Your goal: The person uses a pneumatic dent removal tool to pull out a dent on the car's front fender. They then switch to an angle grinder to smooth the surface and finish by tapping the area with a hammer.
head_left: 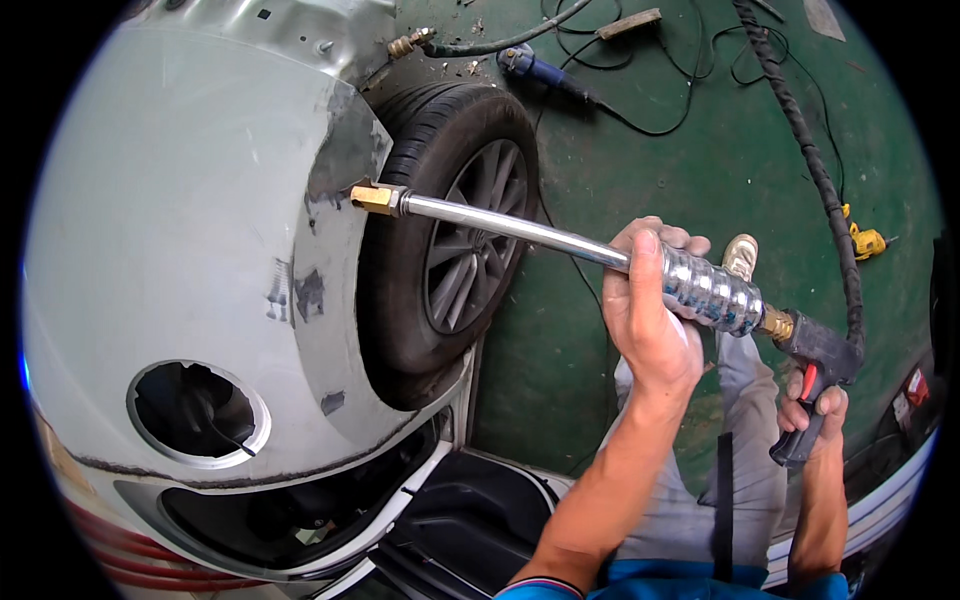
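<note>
A slide hammer dent puller (520, 232) with a long chrome rod lies across the view, its brass tip (378, 200) over the fender edge. Whether that tip touches the metal cannot be told. My left hand (655, 320) is closed around the front of the ribbed chrome sliding weight (712, 290). At the rear, my right hand (818, 415) grips the black pistol handle, fingers by its red trigger (808, 381). The pale grey car fender (200, 220) shows bare, scuffed metal patches (340, 150) along the wheel arch.
A car wheel (450, 230) sits under the arch. The round fuel filler opening (195, 412) gapes in the panel. A wrapped cable (815, 160) runs to the handle. On the green floor lie a blue grinder (545, 72), a yellow power tool (868, 240) and loose cords.
</note>
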Action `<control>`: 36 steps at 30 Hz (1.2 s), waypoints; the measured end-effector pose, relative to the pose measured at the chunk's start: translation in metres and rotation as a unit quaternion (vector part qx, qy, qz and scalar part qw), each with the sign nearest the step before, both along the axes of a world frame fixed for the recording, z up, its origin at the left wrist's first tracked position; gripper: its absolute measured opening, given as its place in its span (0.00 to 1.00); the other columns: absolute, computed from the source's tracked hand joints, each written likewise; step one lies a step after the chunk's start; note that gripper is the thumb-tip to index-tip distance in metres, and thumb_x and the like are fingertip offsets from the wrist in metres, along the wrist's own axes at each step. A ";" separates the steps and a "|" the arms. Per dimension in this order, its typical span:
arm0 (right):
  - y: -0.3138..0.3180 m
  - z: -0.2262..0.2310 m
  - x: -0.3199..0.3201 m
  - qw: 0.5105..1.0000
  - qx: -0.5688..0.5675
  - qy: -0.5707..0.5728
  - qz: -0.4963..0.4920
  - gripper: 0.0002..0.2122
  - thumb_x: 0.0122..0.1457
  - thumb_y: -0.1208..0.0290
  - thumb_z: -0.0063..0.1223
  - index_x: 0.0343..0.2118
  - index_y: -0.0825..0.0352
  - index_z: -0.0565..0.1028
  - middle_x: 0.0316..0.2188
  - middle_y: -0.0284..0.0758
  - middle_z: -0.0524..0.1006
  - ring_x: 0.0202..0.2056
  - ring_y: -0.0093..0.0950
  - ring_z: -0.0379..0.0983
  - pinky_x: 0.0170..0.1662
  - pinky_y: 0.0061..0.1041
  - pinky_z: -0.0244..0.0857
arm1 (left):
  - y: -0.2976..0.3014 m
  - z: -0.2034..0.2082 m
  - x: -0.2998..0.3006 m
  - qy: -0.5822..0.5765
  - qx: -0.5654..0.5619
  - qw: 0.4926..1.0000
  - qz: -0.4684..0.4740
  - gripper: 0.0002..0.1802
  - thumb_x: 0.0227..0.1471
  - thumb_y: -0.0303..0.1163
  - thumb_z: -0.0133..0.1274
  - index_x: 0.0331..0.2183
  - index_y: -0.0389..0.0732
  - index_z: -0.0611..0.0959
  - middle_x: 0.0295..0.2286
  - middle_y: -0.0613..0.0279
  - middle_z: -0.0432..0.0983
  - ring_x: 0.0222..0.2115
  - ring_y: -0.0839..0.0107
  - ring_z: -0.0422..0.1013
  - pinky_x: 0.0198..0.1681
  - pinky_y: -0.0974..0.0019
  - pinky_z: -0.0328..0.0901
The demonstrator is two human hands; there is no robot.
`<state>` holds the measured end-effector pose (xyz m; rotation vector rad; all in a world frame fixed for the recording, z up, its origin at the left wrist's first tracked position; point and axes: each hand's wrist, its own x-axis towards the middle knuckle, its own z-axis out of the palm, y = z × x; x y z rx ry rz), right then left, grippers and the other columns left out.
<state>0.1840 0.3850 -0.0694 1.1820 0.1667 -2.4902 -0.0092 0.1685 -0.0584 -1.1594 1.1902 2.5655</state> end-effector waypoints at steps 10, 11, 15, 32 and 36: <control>-0.002 0.001 -0.002 0.998 0.043 0.033 0.015 0.22 0.37 0.71 0.58 0.36 0.82 0.73 0.26 0.46 0.77 0.16 0.32 0.71 0.23 0.32 0.66 | -0.030 0.012 -0.038 0.047 0.071 0.995 0.042 0.31 0.60 0.66 0.35 0.27 0.46 0.68 0.16 0.70 0.57 0.16 0.74 0.55 0.27 0.62 0.62; -0.003 0.002 -0.002 0.996 0.053 0.065 0.026 0.23 0.37 0.71 0.63 0.36 0.81 0.73 0.27 0.45 0.77 0.15 0.31 0.70 0.21 0.31 0.65 | -0.041 -0.003 -0.033 0.123 0.173 0.977 0.024 0.32 0.60 0.67 0.34 0.25 0.47 0.67 0.15 0.72 0.54 0.14 0.75 0.52 0.24 0.62 0.61; -0.010 0.017 -0.003 0.988 0.121 0.079 0.046 0.24 0.36 0.71 0.70 0.36 0.79 0.73 0.29 0.43 0.78 0.15 0.31 0.71 0.20 0.30 0.63 | -0.047 -0.026 -0.023 0.246 0.331 0.911 0.005 0.33 0.58 0.70 0.32 0.21 0.49 0.63 0.11 0.74 0.48 0.10 0.77 0.45 0.18 0.64 0.57; -0.005 0.008 0.091 0.982 -0.123 -0.068 -0.125 0.44 0.45 0.70 0.54 0.69 0.55 0.50 0.39 0.44 0.77 0.24 0.28 0.71 0.34 0.33 0.69 | -0.179 0.063 -0.018 0.058 -0.753 0.196 -0.626 0.46 0.43 0.35 0.66 0.60 0.32 0.64 0.62 0.39 0.52 0.65 0.45 0.46 0.65 0.40 0.43; -0.021 0.006 0.092 0.978 -0.117 -0.094 -0.145 0.44 0.44 0.70 0.53 0.69 0.55 0.50 0.38 0.43 0.77 0.25 0.27 0.71 0.35 0.31 0.69 | -0.255 0.131 -0.076 0.085 -0.763 -0.155 -0.622 0.45 0.49 0.42 0.60 0.64 0.37 0.61 0.66 0.53 0.48 0.68 0.60 0.42 0.68 0.47 0.34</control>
